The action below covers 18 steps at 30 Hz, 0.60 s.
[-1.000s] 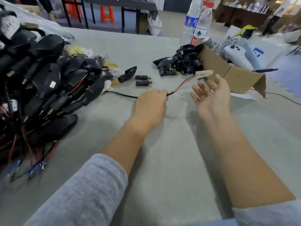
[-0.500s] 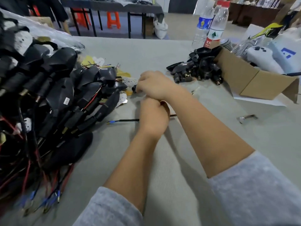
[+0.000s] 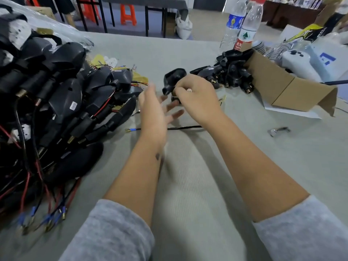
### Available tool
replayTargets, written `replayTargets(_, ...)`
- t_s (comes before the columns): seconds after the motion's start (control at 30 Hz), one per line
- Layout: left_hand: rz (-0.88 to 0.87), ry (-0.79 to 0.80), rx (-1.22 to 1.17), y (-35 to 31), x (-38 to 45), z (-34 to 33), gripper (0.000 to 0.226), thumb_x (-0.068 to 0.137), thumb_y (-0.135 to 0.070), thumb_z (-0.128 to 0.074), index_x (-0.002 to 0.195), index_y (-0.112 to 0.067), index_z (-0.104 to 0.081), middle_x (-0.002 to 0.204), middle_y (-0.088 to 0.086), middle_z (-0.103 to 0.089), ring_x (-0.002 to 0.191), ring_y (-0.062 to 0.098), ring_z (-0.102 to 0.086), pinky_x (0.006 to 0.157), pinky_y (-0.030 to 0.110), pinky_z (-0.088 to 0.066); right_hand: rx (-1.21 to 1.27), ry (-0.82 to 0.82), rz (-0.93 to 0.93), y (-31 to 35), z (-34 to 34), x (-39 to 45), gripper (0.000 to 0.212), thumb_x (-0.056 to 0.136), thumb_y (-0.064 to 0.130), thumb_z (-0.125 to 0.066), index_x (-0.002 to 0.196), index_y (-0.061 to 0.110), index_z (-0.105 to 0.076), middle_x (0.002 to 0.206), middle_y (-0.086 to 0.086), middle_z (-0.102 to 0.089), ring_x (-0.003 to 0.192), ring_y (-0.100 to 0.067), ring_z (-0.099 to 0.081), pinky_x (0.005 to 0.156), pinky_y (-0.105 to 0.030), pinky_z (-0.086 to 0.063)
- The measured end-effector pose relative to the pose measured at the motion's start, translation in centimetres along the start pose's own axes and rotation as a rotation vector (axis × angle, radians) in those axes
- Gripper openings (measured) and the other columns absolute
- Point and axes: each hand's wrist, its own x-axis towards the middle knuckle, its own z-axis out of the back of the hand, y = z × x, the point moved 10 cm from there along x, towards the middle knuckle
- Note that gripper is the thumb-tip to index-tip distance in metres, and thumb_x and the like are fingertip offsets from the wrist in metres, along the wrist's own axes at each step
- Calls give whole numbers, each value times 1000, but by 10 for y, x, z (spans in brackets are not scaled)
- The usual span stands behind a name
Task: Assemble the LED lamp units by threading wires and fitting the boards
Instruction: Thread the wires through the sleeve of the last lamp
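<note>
Head view: black plastic lamp housing (image 3: 174, 80), teardrop-shaped with a short tubular neck, sits at upper centre of frame, long axis tilted, neck pointing lower left. Right hand (image 3: 197, 98) pinches it at the neck end. Left hand (image 3: 153, 112) open, fingers spread, just below it, blurred. Half a second ago both hands were stacked over the thin black wire (image 3: 180, 128); now the wire lies loose on the grey table (image 3: 188, 185), mid-frame, blue-tipped terminal pointing left.

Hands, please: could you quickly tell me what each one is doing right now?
Left hand: open, fingers spread, holding nothing.
Right hand: gripping a black lamp housing.
</note>
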Motion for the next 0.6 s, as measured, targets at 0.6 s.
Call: replayTargets(0.6,-378,-143,283,-52,-9,18,17,91,-8,-36,100,-21,-42,110,26,-60,43,13,-43,39,21,-35,-333,246,161,10,-51,-55,23,93,25,-56,109,12,-65,106,-7,-60,106,-27,-50,86,-39,-44)
